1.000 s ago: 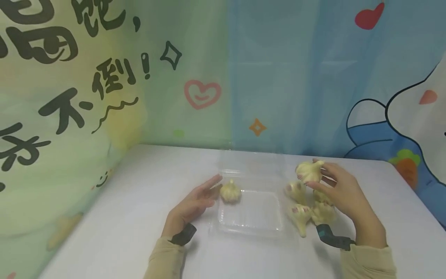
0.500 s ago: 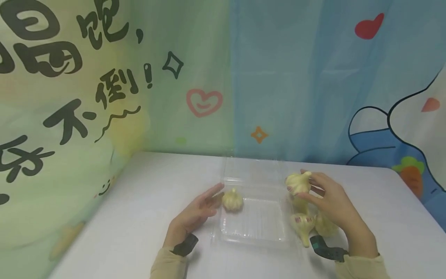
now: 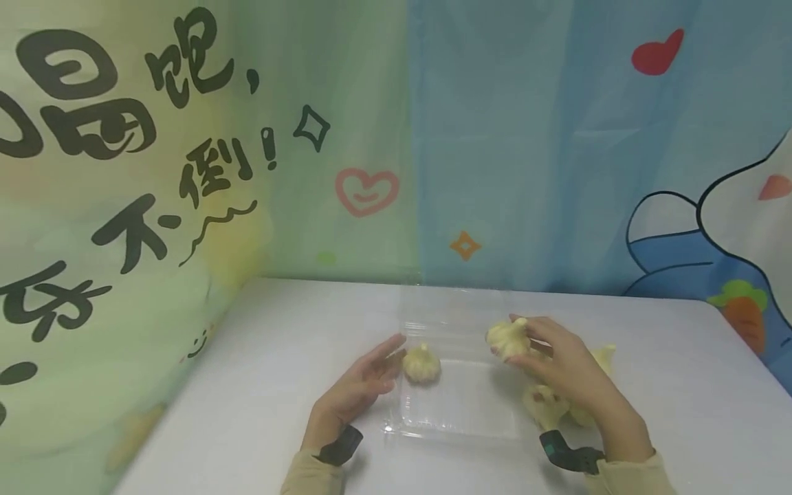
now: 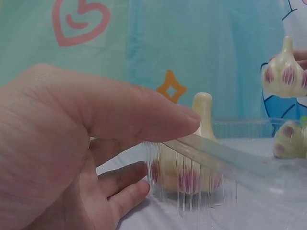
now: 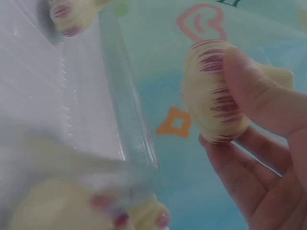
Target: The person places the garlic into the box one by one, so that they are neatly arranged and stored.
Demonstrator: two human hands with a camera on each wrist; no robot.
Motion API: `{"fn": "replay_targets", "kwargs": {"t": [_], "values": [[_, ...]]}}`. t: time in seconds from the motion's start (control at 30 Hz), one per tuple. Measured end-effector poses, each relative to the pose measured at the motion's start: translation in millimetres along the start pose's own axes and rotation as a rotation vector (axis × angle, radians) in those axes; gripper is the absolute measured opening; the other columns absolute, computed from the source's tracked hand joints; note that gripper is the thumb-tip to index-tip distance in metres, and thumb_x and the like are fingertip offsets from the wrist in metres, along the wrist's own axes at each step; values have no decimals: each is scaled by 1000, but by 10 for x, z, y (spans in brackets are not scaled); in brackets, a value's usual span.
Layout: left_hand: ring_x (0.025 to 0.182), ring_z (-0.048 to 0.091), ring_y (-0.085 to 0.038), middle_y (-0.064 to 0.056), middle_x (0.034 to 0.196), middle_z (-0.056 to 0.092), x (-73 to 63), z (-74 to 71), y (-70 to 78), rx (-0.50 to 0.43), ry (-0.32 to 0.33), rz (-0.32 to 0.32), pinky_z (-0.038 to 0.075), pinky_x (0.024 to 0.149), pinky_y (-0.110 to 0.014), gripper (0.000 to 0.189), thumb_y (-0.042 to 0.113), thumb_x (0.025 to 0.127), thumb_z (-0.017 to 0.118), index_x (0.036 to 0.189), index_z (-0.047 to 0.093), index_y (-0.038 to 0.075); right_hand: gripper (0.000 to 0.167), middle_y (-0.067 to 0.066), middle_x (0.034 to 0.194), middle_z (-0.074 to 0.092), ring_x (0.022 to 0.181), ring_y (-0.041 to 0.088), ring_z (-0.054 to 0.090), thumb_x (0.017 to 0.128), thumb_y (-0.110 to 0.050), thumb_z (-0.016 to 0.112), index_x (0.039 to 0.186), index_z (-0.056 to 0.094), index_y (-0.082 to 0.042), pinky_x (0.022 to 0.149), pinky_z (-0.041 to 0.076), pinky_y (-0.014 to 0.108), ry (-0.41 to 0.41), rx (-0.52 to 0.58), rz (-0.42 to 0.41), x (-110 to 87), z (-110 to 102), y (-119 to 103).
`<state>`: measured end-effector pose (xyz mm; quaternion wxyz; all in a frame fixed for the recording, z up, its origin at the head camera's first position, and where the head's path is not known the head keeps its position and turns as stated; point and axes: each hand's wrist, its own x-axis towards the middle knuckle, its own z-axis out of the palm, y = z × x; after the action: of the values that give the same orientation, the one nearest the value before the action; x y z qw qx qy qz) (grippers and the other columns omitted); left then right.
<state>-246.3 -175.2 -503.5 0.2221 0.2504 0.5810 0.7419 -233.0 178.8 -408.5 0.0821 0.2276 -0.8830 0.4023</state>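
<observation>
My right hand (image 3: pixel 566 361) pinches a garlic bulb (image 3: pixel 506 339) between thumb and fingers, holding it in the air above the right part of a clear plastic box (image 3: pixel 460 405). Purple streaks mark this bulb's side in the right wrist view, its stem pointing toward the hand. Another garlic bulb (image 3: pixel 422 366) stands upright inside the box at its back left. Beside the box's left wall is my left hand (image 3: pixel 365 378), fingers loosely extended. Its thumb (image 4: pixel 158 115) lies at the rim in the left wrist view, the other fingers outside the wall.
Several more garlic bulbs (image 3: pixel 547 405) lie on the white table (image 3: pixel 278 330) right of the box, partly hidden by my right forearm. The box's transparent lid (image 3: pixel 454 306) stands open behind it. A printed curtain (image 3: pixel 495 137) hangs behind the table.
My right hand has carried its garlic bulb leftward, from above the loose bulbs to over the box's right side. The left hand stays by the box. The head view has tilted slightly.
</observation>
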Motion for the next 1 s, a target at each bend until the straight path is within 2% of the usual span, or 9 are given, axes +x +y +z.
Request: {"fn": "replay_targets", "kwargs": {"t": [0.07,0.1,0.3,0.4,0.7,0.9,1.0], "values": [[147,9,-34,-9,161,6,8,19,-35,8,-11,4,6,119,-50,78,1,88,58,152,15,9,44,13,126,59,111,-14,45,80,-20,74,120,61,-5,88,53,38,1,8,-11,-16,10,-3],[147,10,-35,-9,161,6,7,27,-47,8,-14,3,6,119,-50,78,3,88,59,153,15,10,45,14,126,59,111,-14,45,80,-20,74,120,61,-4,89,53,38,-5,13,-13,-20,16,-6],[147,10,-35,-11,161,7,-21,43,-65,9,10,4,5,119,-49,78,3,88,59,153,16,11,51,12,128,58,115,24,55,82,-24,72,126,58,-3,91,52,38,-47,10,-16,5,67,-66],[147,10,-35,-13,161,6,-22,44,-43,9,9,3,3,119,-48,78,0,87,57,153,15,10,53,14,128,58,114,31,56,81,-21,73,127,56,0,90,53,38,-46,5,-45,18,108,-103],[146,12,-36,-15,160,5,84,40,0,32,-27,17,3,119,-47,78,1,88,57,152,13,7,54,13,125,57,115,30,56,80,-19,74,127,55,0,95,51,37,-82,61,-29,58,241,-155],[145,11,-38,-15,160,5,32,29,-6,23,-20,24,9,119,-42,76,-5,87,53,152,13,4,53,10,124,57,117,29,56,78,-20,75,125,57,-3,97,50,34,-119,107,1,88,421,-121],[145,9,-39,-15,160,6,15,35,15,18,-2,26,7,119,-44,76,-6,87,52,151,14,4,51,11,125,57,117,30,56,79,-21,75,123,58,-3,97,50,33,-134,130,9,98,508,-107]]}}
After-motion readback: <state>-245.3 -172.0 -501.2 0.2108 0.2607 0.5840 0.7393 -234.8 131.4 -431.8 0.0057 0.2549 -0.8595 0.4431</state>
